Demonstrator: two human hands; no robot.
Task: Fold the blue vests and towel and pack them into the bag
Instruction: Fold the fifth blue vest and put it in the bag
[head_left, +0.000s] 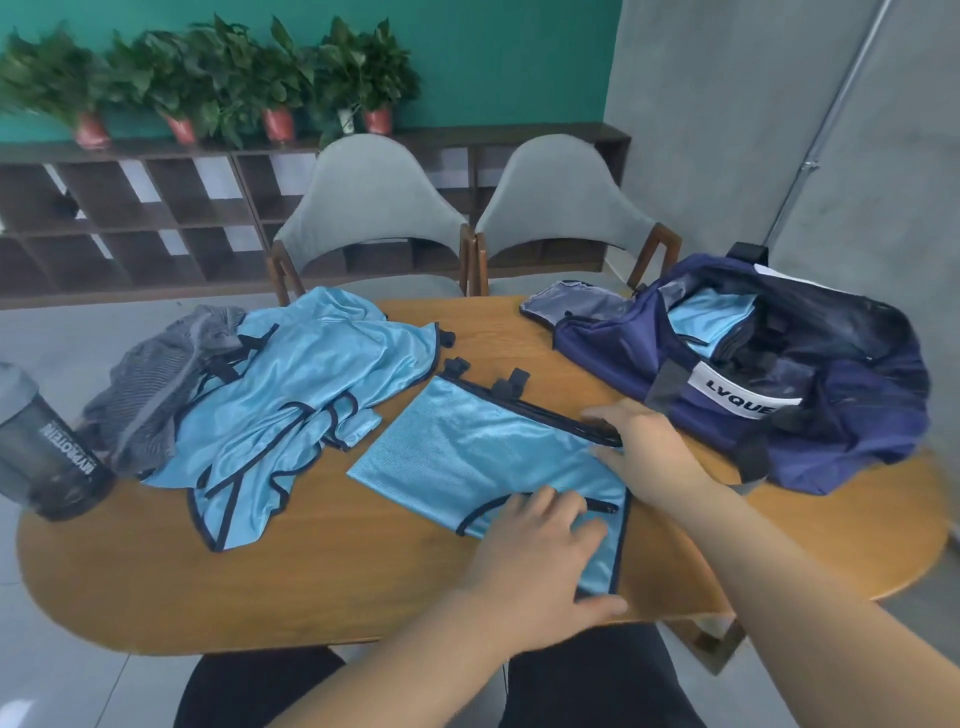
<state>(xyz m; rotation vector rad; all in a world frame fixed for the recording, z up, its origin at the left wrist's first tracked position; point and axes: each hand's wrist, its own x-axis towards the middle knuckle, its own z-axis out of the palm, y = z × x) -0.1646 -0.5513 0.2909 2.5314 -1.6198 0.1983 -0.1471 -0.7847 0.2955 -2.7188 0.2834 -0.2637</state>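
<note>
Plainly the folded vest (467, 447) lies mid-counter (311, 582), its long axis running 10 to 4 o'clock, strap edge facing the bag (831, 415) at 2 o'clock. Left hand (540, 556) and right hand (647, 452) rest on it, fingers (558, 506) spread flat, pinching nothing. Thin, slick, limp cloth: likely light and quick to unfold, so grip both short ends together.

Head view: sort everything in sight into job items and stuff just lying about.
Job:
half-folded vest, under the left hand and right hand
heap of unfolded vests
striped grey towel
navy bag, with a folded vest inside

Lying about:
shaker bottle
grey chairs
potted plants
</note>
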